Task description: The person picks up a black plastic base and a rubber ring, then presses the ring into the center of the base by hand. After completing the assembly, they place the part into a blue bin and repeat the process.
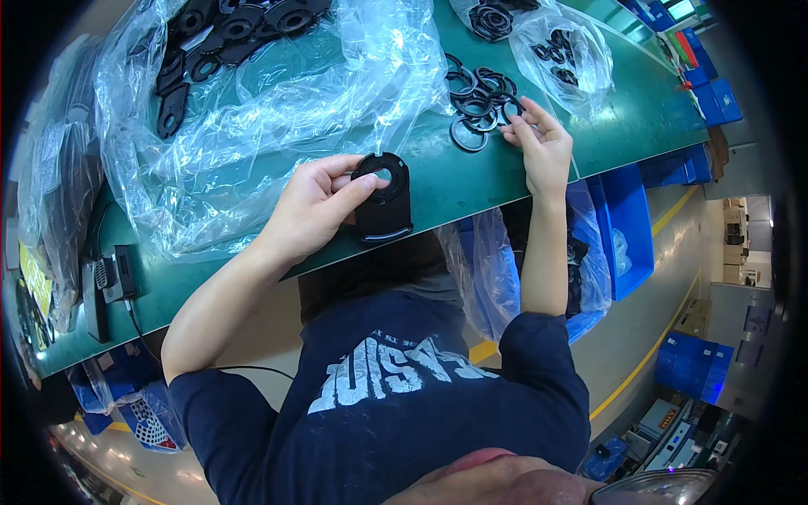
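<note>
My left hand (324, 198) grips a black plastic part (385, 215), a flat plate with a round hole at its upper end, held over the table's near edge. The thumb lies across the hole's rim. To the right, my right hand (543, 151) pinches a black ring (510, 109) between thumb and fingers, beside a loose pile of black rings (473, 105) on the green table. Several similar black plates (240, 29) with round holes lie in a large clear plastic bag at the far left.
The clear bag (252, 181) spreads over much of the green table (623, 139). Smaller bags of black parts (560, 55) lie at the far right. Under the near edge stand a blue bin (623, 231) and a bag-lined bin (484, 278). A small black device (116, 273) with a cable sits at left.
</note>
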The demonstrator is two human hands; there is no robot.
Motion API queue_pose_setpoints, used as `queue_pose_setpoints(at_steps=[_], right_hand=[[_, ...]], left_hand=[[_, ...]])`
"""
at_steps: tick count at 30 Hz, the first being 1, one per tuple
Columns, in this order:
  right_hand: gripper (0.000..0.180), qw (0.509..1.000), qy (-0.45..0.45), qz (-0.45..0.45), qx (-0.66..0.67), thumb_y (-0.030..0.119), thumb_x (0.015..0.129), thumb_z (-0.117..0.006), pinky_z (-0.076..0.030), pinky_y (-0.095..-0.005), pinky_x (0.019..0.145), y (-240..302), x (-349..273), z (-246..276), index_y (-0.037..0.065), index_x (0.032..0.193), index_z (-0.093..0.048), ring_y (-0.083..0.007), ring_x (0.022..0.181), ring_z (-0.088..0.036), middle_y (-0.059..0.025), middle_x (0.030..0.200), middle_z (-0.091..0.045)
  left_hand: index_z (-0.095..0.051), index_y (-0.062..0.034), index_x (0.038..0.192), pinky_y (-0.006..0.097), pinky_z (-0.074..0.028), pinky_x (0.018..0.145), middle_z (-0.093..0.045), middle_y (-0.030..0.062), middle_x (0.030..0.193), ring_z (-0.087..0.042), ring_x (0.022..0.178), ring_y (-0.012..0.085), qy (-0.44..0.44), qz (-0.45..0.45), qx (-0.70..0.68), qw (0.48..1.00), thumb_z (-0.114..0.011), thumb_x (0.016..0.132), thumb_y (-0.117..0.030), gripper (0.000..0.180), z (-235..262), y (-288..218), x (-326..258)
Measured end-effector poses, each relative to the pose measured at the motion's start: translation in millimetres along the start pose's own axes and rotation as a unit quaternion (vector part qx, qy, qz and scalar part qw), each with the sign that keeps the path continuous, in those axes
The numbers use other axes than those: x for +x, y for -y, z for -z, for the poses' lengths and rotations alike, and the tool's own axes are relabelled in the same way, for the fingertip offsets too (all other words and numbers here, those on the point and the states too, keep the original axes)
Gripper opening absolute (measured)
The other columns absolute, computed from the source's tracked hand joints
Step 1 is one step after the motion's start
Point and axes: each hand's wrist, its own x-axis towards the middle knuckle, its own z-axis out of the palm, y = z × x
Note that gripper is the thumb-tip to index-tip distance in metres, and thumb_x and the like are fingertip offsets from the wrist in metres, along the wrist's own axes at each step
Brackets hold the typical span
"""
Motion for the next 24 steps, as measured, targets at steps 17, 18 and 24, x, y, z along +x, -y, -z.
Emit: queue_pose_setpoints(at_steps=[17, 18, 24], right_hand=[[0.015, 0.999, 0.014, 0.005, -0.046, 0.007, 0.078, -0.07, -0.042, -0.0173, 0.054, -1.5, 15.2, -0.3, -0.002, 0.089, -0.065, -0.0054, 0.06, -0.054, -0.0022, 0.075, -0.062], [0.015, 0.999, 0.028, -0.01, -0.032, 0.007, 0.079, -0.069, -0.042, -0.0171, 0.054, -0.1, 16.1, -0.2, -0.002, 0.089, -0.064, -0.0054, 0.06, -0.054, -0.002, 0.074, -0.062], [0.015, 0.999, 0.025, -0.008, -0.023, 0.007, 0.081, -0.067, -0.043, -0.0176, 0.054, 3.1, 13.7, 1.9, -0.003, 0.09, -0.064, -0.0067, 0.06, -0.055, -0.0028, 0.075, -0.062]], left_hand=[[-0.055, 0.001, 0.115, 0.017, -0.044, 0.058, -0.067, 0.0036, 0.093, -0.056, 0.072, 0.0028, -0.001, 0.009, -0.01, 1.0, -0.055, 0.09, -0.017, 0.03, -0.4, 1.6, 0.7], [-0.055, 0.0009, 0.115, 0.017, -0.044, 0.058, -0.067, 0.0035, 0.093, -0.056, 0.072, 0.0029, -0.005, 0.014, -0.02, 1.0, -0.055, 0.09, -0.017, 0.03, -1.0, 1.4, 1.3], [-0.054, 0.001, 0.116, 0.017, -0.045, 0.059, -0.066, 0.0037, 0.094, -0.057, 0.073, 0.0035, 0.002, 0.024, -0.039, 0.999, -0.054, 0.091, -0.016, 0.03, 0.2, 1.6, 2.5]])
